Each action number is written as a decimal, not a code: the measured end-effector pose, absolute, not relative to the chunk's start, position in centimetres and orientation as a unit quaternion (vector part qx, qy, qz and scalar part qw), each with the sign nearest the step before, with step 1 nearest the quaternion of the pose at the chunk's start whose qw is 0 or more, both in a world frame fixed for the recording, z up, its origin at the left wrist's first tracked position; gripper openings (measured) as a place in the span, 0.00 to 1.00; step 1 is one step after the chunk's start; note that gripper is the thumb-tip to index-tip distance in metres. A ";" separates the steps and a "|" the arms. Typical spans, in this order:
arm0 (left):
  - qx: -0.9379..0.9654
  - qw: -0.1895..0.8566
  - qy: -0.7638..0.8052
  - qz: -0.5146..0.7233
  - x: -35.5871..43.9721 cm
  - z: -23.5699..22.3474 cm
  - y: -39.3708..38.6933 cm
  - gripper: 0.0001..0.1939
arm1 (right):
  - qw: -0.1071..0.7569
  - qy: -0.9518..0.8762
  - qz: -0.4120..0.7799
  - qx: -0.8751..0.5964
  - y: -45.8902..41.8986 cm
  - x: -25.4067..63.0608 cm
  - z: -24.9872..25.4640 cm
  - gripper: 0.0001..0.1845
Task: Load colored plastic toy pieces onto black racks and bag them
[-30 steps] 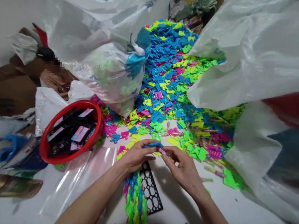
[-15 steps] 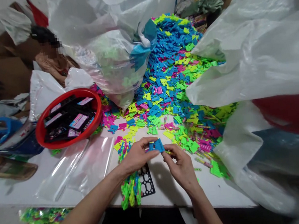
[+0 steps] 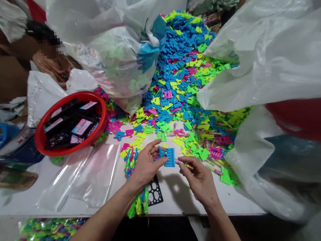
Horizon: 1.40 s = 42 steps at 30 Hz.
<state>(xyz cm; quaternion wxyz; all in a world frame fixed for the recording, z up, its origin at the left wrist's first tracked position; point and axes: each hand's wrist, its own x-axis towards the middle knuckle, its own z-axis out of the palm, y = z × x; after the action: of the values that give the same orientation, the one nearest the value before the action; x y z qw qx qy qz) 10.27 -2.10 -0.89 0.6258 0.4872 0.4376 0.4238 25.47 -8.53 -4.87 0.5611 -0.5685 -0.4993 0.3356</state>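
My left hand point(image 3: 144, 165) pinches a flat blue plastic piece point(image 3: 169, 157) with a ribbed face, holding it above the white table. Close to its right edge, my right hand point(image 3: 199, 178) grips a thin printed stick point(image 3: 179, 162), pink at the tip and yellowish behind. Whether the stick's tip touches the blue piece I cannot tell. Under my left wrist lies a bundle of green, yellow and blue plastic pieces point(image 3: 142, 203), partly hidden by the arm. A black grid plate point(image 3: 157, 190) lies beside the bundle.
A large heap of coloured plastic pieces point(image 3: 177, 64) covers the table's back. Left stands a red basin point(image 3: 39, 144) of black printed packs, near clear plastic bags point(image 3: 97, 178). White sacks point(image 3: 258, 66) hang at right. Another person point(image 3: 52, 65) sits at far left.
My right hand has drawn slightly right, away from the blue piece, and the stick's pink tip now shows. The blue piece has turned its ribbed face towards me. The view has shifted slightly.
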 end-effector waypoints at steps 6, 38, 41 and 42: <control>0.403 0.689 0.446 0.405 10.3 0.0 -2.8 0.26 | 0.574 -0.489 0.328 -0.569 -8.7 26.1 -4.2 0.13; 0.548 0.669 0.426 0.268 9.8 -1.0 -3.9 0.16 | 0.532 -0.428 0.552 -0.477 -10.2 25.6 -7.1 0.19; 0.594 0.584 0.473 0.288 10.0 -1.2 -4.1 0.11 | 0.523 -0.460 0.498 -0.516 -10.2 25.0 -6.8 0.17; 0.605 0.552 0.494 0.292 10.0 -1.3 -4.1 0.09 | 0.514 -0.475 0.475 -0.534 -10.2 24.8 -6.6 0.17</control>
<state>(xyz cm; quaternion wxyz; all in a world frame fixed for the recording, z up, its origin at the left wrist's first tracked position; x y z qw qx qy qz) 10.04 -4.11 -1.28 0.5520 0.6051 0.4938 0.2921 24.83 -10.15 -6.59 0.5136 -0.5339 -0.4747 0.4753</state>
